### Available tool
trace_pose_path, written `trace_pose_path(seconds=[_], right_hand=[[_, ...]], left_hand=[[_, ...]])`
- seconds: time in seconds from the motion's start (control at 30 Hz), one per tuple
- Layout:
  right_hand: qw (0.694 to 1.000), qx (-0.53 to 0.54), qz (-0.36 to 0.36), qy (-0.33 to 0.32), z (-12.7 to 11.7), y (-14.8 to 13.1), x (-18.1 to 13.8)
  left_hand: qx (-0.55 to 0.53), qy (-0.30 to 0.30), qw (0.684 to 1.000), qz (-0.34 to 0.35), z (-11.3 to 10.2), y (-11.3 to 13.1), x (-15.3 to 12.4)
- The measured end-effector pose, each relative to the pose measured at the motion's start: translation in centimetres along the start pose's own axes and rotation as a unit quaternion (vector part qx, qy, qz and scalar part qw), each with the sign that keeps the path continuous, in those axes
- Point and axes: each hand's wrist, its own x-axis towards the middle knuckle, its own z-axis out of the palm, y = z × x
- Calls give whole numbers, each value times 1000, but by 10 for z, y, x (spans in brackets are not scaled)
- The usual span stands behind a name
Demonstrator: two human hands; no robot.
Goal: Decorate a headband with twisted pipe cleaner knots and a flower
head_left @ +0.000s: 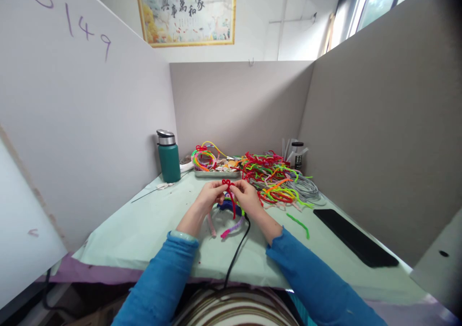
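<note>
1. The fingers point(218, 187) of the left hand point(208, 197) and those of the right hand point(250, 196) are closing tight on a red fuzzy pipe cleaner point(228, 184). They are pinching its small looped knot from both sides, just above the middle of the table.
2. The knot's loose tails are hanging down between the two hands, over a dark blue fuzzy piece point(226, 205) lying on the pale green table point(144, 225).
3. Nearer, a pink fuzzy stem point(212, 225) and a magenta fuzzy stem point(231, 230) are lying beside a black cable point(236, 254) running toward the body.
4. To the right, a lone bright green fuzzy stem point(299, 224) and a flat black slab point(353, 237) are resting.
5. Farther off, a tangled heap of many-coloured fuzzy stems point(277, 179), a metal tray point(216, 173) and a teal steel-capped bottle point(169, 158) are standing.
6. The likely risks: the loops may be slipping open if either pinch loosens, and the dangling tails may be snagging the blue piece below.
</note>
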Motion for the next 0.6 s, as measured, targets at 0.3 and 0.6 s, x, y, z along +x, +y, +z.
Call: trace_pose_path(seconds=[0.3, 0.6], right_hand=[[997, -38, -41, 48, 4, 1, -3], [994, -69, -67, 44, 3, 3, -5]], left_hand=[[5, -9, 1000, 5, 4, 2, -1], [1, -20, 1000, 16, 5, 0, -2]])
